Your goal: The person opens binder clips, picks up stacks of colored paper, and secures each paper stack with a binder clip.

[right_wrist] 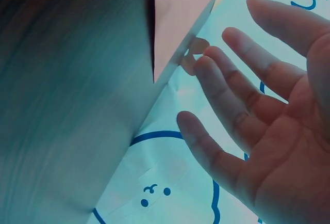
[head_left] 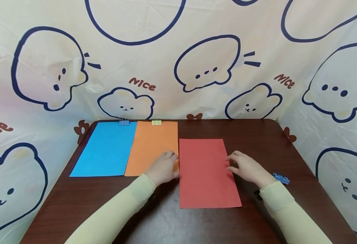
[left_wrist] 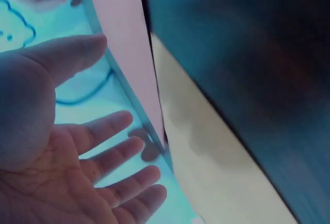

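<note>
A red sheet of paper (head_left: 207,173) lies on the brown table between my two hands. My left hand (head_left: 164,168) is at its left edge, over the lower right part of an orange sheet (head_left: 154,139). Along the red sheet's right edge is my right hand (head_left: 248,169). Both wrist views show spread, relaxed fingers and nothing held, on the left hand (left_wrist: 67,157) and the right hand (right_wrist: 278,121) alike. Whether any fingertip touches the paper, I cannot tell. The red sheet looks pink in the left wrist view (left_wrist: 124,33) and right wrist view (right_wrist: 180,17).
A blue sheet (head_left: 102,149) lies left of the orange one, their edges meeting. At their top edges sit a bluish binder clip (head_left: 124,122) and a yellow binder clip (head_left: 156,122). Blue clips (head_left: 281,179) lie by my right wrist. Printed cloth (head_left: 209,105) surrounds the table (head_left: 245,132).
</note>
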A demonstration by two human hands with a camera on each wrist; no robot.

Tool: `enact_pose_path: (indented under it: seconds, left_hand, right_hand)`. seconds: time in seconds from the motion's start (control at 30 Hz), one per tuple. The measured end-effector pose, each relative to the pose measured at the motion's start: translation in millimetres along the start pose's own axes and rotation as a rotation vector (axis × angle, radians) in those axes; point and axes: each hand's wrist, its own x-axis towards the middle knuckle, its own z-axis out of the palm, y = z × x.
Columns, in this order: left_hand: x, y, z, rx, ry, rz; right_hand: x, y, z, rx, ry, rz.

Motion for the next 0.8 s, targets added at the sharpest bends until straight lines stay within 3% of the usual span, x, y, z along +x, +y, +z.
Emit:
enact_pose_path:
  seconds: [0.2, 0.43, 0.8]
  left_hand:
    - [-6.0, 20.7, 9.3, 0.088, -0.008, 0.135]
    - [-8.4, 31.3, 11.3, 0.059, -0.099, 0.243]
    - [-7.9, 30.3, 19.5, 0.059, -0.196, 0.210]
  right_hand:
    - [-5, 2, 0, 0.000, 0.047, -0.004]
    - [-13, 7, -2, -0.015, 0.095, 0.016]
    - [-36, 30, -6, -0.043, 0.111, 0.078]
